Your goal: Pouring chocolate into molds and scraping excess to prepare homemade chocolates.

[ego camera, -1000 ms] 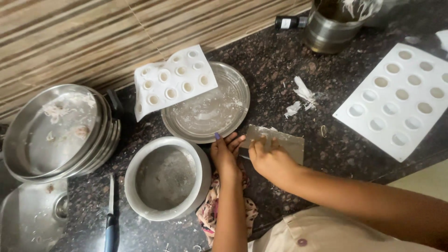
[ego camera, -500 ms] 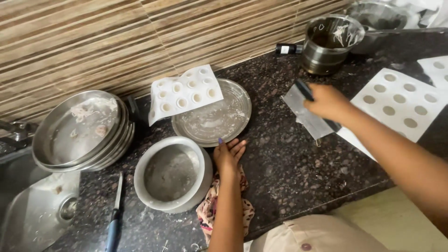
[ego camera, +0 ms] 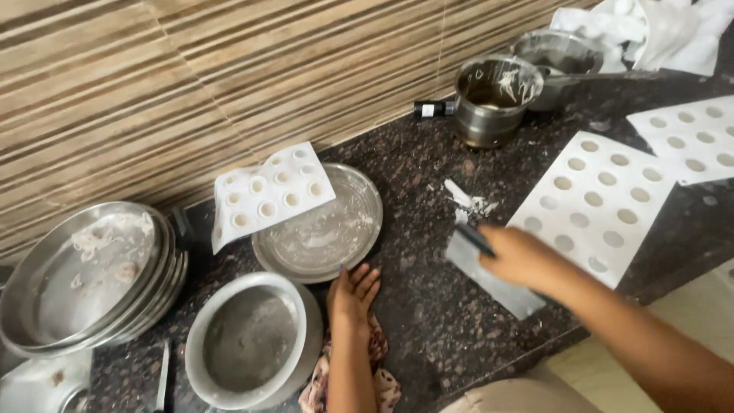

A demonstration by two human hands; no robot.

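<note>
on a dark stone bench [ego camera: 428, 321], the left hand [ego camera: 353, 291] rests flat, fingers together, beside a steel bowl [ego camera: 252, 340] as if bracing, while the right hand [ego camera: 524, 258] clamps a flat metal scraper [ego camera: 489, 274], blade to the bench, beside a white mould tray [ego camera: 604, 203].

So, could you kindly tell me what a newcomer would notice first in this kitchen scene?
Probably the right hand mid-counter, its grip on a flat metal scraper over the dark speckled counter. Beside it, at right, lies a white mould sheet of round cavities. At left, the left hand rests flat between a round steel plate and a steel bowl.
</note>
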